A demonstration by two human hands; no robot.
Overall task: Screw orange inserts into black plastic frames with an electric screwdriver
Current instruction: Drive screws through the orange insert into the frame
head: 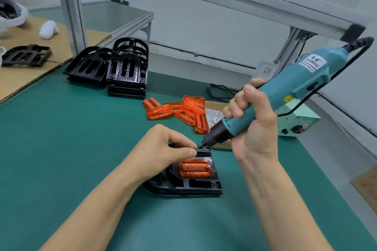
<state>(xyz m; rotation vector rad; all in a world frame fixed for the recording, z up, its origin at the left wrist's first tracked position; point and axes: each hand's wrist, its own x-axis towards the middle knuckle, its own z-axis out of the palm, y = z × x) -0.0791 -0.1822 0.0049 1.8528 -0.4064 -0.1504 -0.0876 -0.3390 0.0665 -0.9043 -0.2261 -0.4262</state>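
Green mat: right hand fisted round screwdriver; left hand pinching frame.

insert in frame — spare inserts behind | frame stacks far-left

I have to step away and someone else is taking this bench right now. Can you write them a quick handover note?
Right hand: gripping the electric screwdriver, bit at the far end of the black frame on the green mat.
Left hand: fingers pinched beside the bit; any screw is hidden.
Done: orange insert seated in the frame.
Left: fasten it, then the loose inserts and stacked frames; screws are in the box.
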